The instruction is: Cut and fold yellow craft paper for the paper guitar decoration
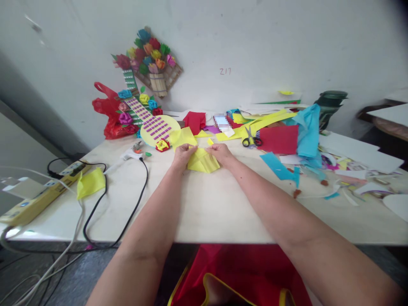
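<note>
A creased yellow paper piece is stretched between my two hands above the white table. My left hand pinches its upper left edge with the fingers pressed together. At its upper right edge my right hand grips it the same way. Just behind my left hand lies another yellow sheet. A small red and yellow flower rests left of that sheet, by a round yellow piece with purple strips.
Black-handled scissors, red paper and blue paper lie at the back right. A glue gun with a black cord, a power strip and a yellow piece are on the left. Paper flowers lean on the wall.
</note>
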Available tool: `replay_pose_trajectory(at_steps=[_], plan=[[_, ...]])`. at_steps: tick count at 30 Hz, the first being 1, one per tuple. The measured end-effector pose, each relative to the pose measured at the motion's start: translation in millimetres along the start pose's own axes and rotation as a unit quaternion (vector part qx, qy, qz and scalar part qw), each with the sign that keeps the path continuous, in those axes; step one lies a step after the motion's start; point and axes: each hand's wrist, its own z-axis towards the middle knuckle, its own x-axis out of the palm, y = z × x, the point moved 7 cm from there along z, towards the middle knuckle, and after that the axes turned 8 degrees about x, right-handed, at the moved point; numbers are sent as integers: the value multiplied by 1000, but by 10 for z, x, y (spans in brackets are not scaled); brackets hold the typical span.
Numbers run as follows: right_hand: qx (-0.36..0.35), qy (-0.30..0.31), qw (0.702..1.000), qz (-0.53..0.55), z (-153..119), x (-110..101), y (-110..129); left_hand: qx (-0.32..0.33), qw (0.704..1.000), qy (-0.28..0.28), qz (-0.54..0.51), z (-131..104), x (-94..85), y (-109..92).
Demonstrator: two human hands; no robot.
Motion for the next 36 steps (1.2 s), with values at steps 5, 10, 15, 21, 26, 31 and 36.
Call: replay_pose_trajectory(at_steps=[5,10,15,21,26,31,36], plan=[[8,-30,1000,-2,13,-46,-11,2,1000,-14,21,5,-7,-18],[5,-36,999,-2,23,-65,-14,10,999,-5,32,13,-11,-17],[3,-35,999,16,22,-81,-9,21,998,-11,66,33,-64,3],[13,-28,999,33,48,-74,-47,26,996,-25,80,43,-82,-9],[7,-46,999,12,57,-106,-46,20,991,-34,126,52,-85,-28],[5,-63,998,-18,38,-117,-23,39,982,-43,182,75,-109,-41],[2,-75,997,-29,13,-124,-1,54,974,-41,218,84,-107,-75]])
